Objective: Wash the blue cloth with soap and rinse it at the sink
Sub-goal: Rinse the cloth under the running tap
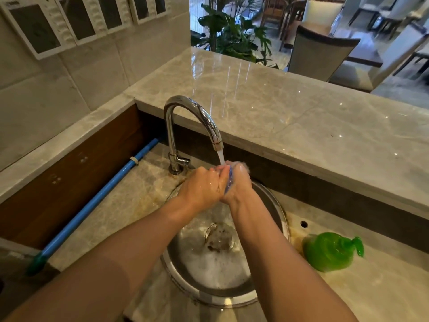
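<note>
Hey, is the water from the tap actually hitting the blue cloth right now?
Touching. In the head view the stream from the faucet lands on the foamy top of the blue cloth, squeezed between the left hand and right hand.
</note>
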A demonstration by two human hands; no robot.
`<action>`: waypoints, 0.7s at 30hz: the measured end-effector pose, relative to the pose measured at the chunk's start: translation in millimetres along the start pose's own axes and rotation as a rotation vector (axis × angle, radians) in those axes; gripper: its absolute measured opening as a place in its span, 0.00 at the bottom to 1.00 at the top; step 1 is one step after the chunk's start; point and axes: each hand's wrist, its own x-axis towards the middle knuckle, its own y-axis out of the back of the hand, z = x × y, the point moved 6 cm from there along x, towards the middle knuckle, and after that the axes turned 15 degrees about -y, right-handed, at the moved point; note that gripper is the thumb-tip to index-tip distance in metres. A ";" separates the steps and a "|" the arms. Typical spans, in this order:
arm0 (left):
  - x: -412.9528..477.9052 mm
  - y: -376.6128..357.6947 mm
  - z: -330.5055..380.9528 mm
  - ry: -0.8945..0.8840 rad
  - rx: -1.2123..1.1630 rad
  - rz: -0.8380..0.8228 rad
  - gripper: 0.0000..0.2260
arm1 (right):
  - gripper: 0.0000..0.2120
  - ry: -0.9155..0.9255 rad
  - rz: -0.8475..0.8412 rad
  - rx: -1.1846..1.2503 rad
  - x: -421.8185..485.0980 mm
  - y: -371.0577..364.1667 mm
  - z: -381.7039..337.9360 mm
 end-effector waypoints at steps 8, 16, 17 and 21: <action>-11.2 -16.1 -37.4 0.096 -0.177 0.034 0.24 | 0.22 -0.090 -0.173 -0.100 4.0 10.1 -7.1; -11.7 -14.6 -42.9 0.473 -0.864 0.367 0.08 | 0.22 -0.006 -0.167 -0.296 -6.0 23.1 -16.0; -13.2 -16.3 -42.8 0.557 -0.946 0.406 0.06 | 0.21 0.010 -0.148 -0.325 -6.0 25.4 -16.7; -18.5 -28.1 -50.0 0.845 -1.391 0.580 0.09 | 0.19 0.140 -0.026 -0.506 -11.2 36.3 -29.1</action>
